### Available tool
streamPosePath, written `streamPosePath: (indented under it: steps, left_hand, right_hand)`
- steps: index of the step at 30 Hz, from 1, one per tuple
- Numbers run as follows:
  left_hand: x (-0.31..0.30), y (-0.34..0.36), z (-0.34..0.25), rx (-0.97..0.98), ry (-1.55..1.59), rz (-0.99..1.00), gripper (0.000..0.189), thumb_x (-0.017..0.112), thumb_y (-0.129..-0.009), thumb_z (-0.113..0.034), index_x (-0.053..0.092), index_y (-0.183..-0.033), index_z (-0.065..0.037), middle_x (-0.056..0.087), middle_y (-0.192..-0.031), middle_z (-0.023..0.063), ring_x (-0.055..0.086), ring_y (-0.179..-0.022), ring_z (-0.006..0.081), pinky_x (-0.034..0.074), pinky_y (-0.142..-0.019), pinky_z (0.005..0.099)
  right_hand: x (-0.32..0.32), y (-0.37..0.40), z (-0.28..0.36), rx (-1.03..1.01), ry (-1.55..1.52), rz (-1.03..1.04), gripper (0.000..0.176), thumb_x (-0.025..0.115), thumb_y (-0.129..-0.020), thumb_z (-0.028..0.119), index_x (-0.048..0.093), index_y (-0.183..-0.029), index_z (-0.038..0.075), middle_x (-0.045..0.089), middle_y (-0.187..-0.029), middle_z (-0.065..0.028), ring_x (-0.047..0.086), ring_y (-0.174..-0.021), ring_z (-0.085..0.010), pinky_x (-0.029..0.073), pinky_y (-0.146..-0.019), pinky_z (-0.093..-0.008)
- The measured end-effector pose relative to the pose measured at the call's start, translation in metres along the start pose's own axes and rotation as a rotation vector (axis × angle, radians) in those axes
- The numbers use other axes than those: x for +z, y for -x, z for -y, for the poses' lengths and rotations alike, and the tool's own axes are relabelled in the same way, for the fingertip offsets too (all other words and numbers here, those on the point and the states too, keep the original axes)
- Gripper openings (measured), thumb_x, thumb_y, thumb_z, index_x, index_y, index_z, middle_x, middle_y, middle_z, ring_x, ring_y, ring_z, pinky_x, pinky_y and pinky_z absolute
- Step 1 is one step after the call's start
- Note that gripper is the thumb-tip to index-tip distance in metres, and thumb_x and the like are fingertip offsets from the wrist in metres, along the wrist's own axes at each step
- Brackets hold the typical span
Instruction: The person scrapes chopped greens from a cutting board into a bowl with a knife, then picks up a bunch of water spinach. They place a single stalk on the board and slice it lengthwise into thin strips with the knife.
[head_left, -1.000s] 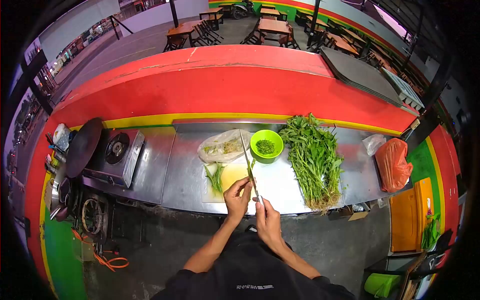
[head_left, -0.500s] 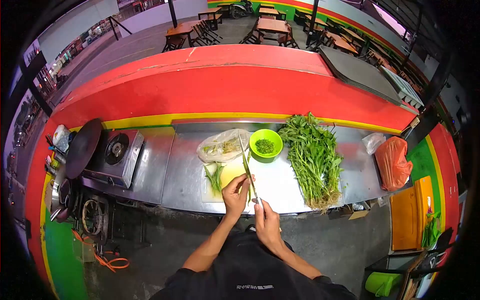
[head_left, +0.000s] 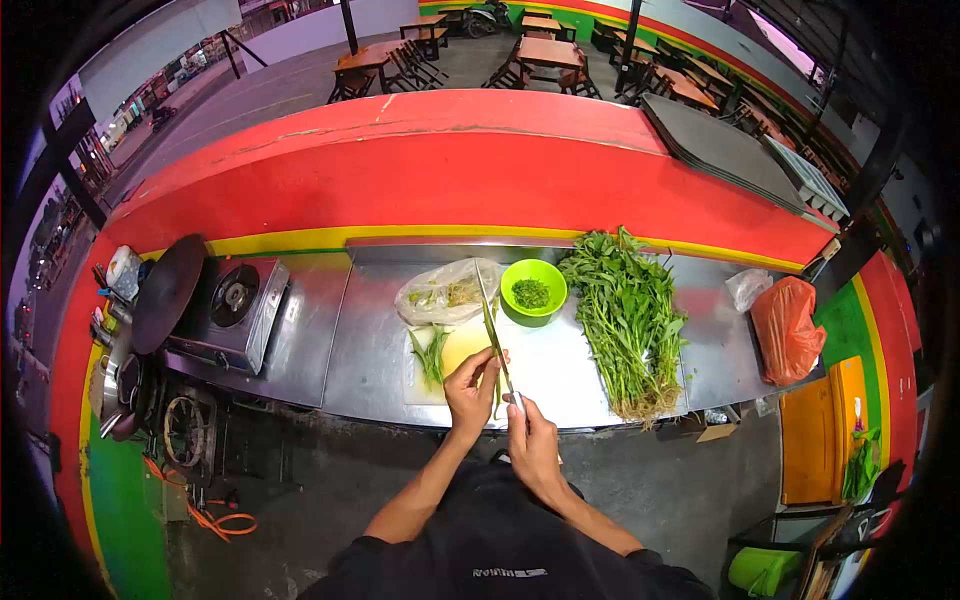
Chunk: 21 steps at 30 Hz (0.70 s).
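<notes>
My right hand (head_left: 533,440) is closed on the handle of a long knife (head_left: 491,322), whose blade points away from me. Beside the blade, my left hand (head_left: 472,390) pinches a long green stalk (head_left: 499,397). Both hands are over the near edge of a pale cutting board (head_left: 425,387), where cut green leaves (head_left: 432,355) lie. Behind the board is a clear plastic bag (head_left: 440,292) with greens in it. A lime-green bowl (head_left: 534,317) holds chopped greens. To the right lies a large bunch of leafy greens (head_left: 625,320) with roots.
A gas stove (head_left: 228,310) and a dark round pan (head_left: 169,294) stand at the left. An orange plastic bag (head_left: 786,330) sits on the steel counter (head_left: 715,340) at the right. A red wall (head_left: 440,185) runs behind the counter.
</notes>
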<state>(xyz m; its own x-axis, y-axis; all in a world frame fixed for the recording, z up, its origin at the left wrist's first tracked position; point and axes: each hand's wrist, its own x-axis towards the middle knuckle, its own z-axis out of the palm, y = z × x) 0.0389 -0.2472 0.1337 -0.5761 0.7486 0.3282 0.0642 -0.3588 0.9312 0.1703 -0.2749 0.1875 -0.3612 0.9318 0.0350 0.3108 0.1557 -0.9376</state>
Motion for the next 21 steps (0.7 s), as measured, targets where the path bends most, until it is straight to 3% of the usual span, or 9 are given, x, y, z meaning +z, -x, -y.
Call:
streamPosePath:
  steps: [1, 3, 7, 9, 12, 13, 15, 21]
  left_hand:
    - [0.0, 0.0, 0.0, 0.001, 0.001, 0.001, 0.021, 0.062, -0.096, -0.003, 0.064, -0.114, 0.008, 0.072, -0.102, 0.0142, 0.069, -0.094, 0.0167, 0.055, -0.085, 0.0282]
    - [0.001, 0.0, 0.0, 0.002, -0.001, -0.008, 0.021, 0.062, -0.096, -0.002, 0.065, -0.114, 0.008, 0.072, -0.101, 0.0141, 0.069, -0.093, 0.0168, 0.055, -0.085, 0.0281]
    - [0.001, -0.002, -0.001, 0.033, -0.048, -0.029, 0.019, 0.062, -0.095, -0.001, 0.066, -0.111, 0.008, 0.073, -0.1, 0.0137, 0.07, -0.092, 0.0165, 0.055, -0.083, 0.0277]
    - [-0.002, -0.004, -0.002, 0.05, -0.093, -0.029, 0.019, 0.063, -0.094, -0.001, 0.067, -0.11, 0.008, 0.073, -0.1, 0.0137, 0.07, -0.091, 0.0163, 0.055, -0.082, 0.0274]
    - [-0.001, -0.008, -0.003, 0.053, -0.133, -0.046, 0.019, 0.063, -0.095, -0.004, 0.067, -0.11, 0.008, 0.073, -0.099, 0.0131, 0.07, -0.09, 0.0163, 0.055, -0.081, 0.0277]
    - [-0.001, -0.008, -0.003, 0.038, -0.13, -0.065, 0.021, 0.063, -0.096, -0.007, 0.067, -0.11, 0.008, 0.073, -0.098, 0.0126, 0.07, -0.09, 0.0165, 0.055, -0.082, 0.0283]
    - [-0.001, -0.01, 0.0, 0.042, -0.133, -0.072, 0.021, 0.064, -0.096, -0.007, 0.067, -0.11, 0.008, 0.073, -0.098, 0.0124, 0.07, -0.089, 0.0165, 0.055, -0.082, 0.0282]
    - [0.0, -0.011, 0.002, 0.05, -0.106, -0.038, 0.019, 0.063, -0.096, -0.005, 0.066, -0.11, 0.008, 0.073, -0.098, 0.0132, 0.07, -0.09, 0.0159, 0.055, -0.082, 0.0276]
  right_hand:
    - [0.002, 0.0, -0.003, 0.0, 0.001, 0.0, 0.029, 0.051, -0.102, 0.02, 0.059, -0.119, -0.002, 0.062, -0.072, -0.0227, 0.066, -0.064, -0.0327, 0.049, -0.06, -0.0405]
    - [0.005, -0.002, -0.008, -0.063, -0.023, -0.057, 0.029, 0.05, -0.103, 0.021, 0.062, -0.119, 0.0, 0.046, -0.057, -0.0004, 0.041, -0.053, -0.0063, 0.034, -0.048, -0.0281]
    - [-0.001, -0.001, 0.004, -0.042, -0.019, -0.041, 0.03, 0.05, -0.104, 0.023, 0.062, -0.119, 0.0, 0.045, -0.057, -0.0003, 0.041, -0.053, -0.0063, 0.034, -0.048, -0.028]
    - [-0.005, -0.001, 0.01, 0.047, -0.006, 0.03, 0.03, 0.051, -0.102, 0.021, 0.059, -0.119, -0.002, 0.065, -0.078, -0.0236, 0.068, -0.069, -0.0323, 0.05, -0.065, -0.0402]
    - [-0.005, 0.0, 0.004, 0.009, 0.008, 0.03, 0.03, 0.05, -0.102, 0.021, 0.059, -0.118, -0.002, 0.066, -0.081, -0.0239, 0.069, -0.073, -0.0342, 0.051, -0.067, -0.04]
    - [-0.004, 0.001, 0.003, 0.009, 0.008, 0.031, 0.03, 0.05, -0.102, 0.021, 0.059, -0.118, -0.002, 0.066, -0.081, -0.0239, 0.069, -0.073, -0.0342, 0.051, -0.067, -0.04]
    - [-0.003, 0.001, 0.002, -0.058, -0.018, -0.016, 0.03, 0.05, -0.103, 0.023, 0.063, -0.119, 0.0, 0.05, -0.059, -0.0039, 0.044, -0.053, -0.009, 0.037, -0.05, -0.0291]
    - [-0.002, 0.0, -0.002, -0.068, -0.019, -0.036, 0.029, 0.05, -0.103, 0.022, 0.063, -0.118, 0.0, 0.049, -0.058, -0.0041, 0.044, -0.052, -0.0089, 0.037, -0.05, -0.0295]
